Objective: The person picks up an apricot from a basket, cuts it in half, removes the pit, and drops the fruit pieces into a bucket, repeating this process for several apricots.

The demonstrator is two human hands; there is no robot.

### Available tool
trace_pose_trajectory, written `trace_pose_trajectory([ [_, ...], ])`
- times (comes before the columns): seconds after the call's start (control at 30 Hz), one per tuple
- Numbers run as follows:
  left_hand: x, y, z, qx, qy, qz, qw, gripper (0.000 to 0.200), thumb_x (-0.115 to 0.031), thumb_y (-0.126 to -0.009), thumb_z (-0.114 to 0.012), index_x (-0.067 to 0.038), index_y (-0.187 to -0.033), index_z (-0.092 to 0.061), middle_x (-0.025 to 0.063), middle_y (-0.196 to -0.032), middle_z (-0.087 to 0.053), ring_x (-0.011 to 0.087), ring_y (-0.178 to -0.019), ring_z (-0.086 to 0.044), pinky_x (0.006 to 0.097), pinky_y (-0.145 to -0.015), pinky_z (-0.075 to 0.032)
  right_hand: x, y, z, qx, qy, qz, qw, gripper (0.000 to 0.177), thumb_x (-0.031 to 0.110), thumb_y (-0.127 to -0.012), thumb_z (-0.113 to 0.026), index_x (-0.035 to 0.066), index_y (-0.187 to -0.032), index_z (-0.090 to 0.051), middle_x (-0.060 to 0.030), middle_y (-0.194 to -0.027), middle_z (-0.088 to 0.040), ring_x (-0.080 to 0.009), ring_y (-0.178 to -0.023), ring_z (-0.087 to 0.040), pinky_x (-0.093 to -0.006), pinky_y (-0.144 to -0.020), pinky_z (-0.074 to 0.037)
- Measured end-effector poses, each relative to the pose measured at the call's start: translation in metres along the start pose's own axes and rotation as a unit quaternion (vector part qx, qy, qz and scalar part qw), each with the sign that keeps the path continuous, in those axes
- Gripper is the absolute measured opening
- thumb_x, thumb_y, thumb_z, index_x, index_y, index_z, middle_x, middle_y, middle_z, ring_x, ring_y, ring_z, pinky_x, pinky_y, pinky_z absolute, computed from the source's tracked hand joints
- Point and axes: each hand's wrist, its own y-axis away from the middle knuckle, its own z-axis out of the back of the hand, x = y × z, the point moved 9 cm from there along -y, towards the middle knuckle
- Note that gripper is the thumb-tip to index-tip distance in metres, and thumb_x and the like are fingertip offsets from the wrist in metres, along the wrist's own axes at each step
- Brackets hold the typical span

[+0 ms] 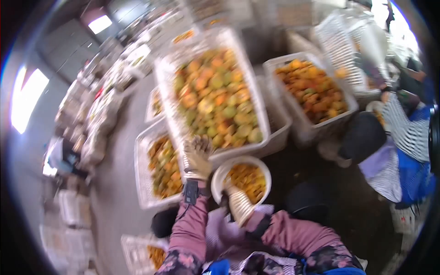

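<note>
My left hand (pixel 197 160), in a pale glove with dark fingers, reaches over the near rim of a large white crate (pixel 166 98). Its fingers are stretched apart close to a heap of round orange, yellow and green fruit (pixel 215 96); nothing shows in them. My right hand (pixel 239 205), gloved alike, is curled at the near left side of a white bucket (pixel 266 183). Whatever it grips, if anything, is blurred and hidden. Orange-yellow fruit pieces (pixel 250 181) lie in the bucket.
A white crate of cut fruit (pixel 162 172) stands left, another crate of orange fruit (pixel 314 89) right. Tilted at the upper right is a white slatted crate (pixel 337 50). A co-worker's gloved arm (pixel 382 89) is at right; another person (pixel 64 156) is far left. Stacked sacks (pixel 103 123) line the left.
</note>
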Motion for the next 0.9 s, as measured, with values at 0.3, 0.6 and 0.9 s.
trace_pose_trajectory([
  [0.3, 0.08, -0.065, 0.015, 0.067, -0.887, 0.126, 0.439, 0.038, -0.033, -0.079, -0.06, -0.008, -0.108, -0.056, 0.0245, -0.113, -0.056, 0.0382, -0.106, -0.054, 0.0447, -0.089, -0.044, 0.005, -0.025, 0.011, -0.034, -0.021, -0.005, 0.999, 0.041, 0.051, -0.088, -0.049, 0.013, -0.081, -0.061, 0.003, -0.06, -0.052, -0.011, -0.047, -0.043, -0.0259, -0.046, -0.034],
  [0.6, 0.094, -0.06, 0.056, 0.097, -0.853, 0.234, 0.455, 0.049, -0.037, -0.073, -0.059, -0.009, -0.112, -0.057, 0.0216, -0.109, -0.06, 0.0371, -0.105, -0.055, 0.0409, -0.086, -0.046, 0.017, -0.001, 0.0, -0.043, 0.041, 0.03, 0.998, 0.056, 0.058, -0.09, -0.039, 0.01, -0.065, -0.054, -0.0034, -0.048, -0.049, -0.0147, -0.034, -0.041, -0.0294, -0.03, -0.029],
  [0.9, 0.068, 0.005, 0.038, -0.031, -0.326, 0.135, 0.935, 0.032, -0.02, -0.083, -0.055, -0.002, -0.109, -0.055, 0.0181, -0.095, -0.064, 0.0315, -0.09, -0.06, 0.0362, -0.081, -0.047, 0.007, -0.055, 0.014, -0.039, -0.015, 0.064, 0.997, 0.031, 0.042, -0.09, -0.049, 0.013, -0.087, -0.057, 0.0025, -0.052, -0.043, -0.014, -0.038, -0.037, -0.028, -0.038, -0.029],
])
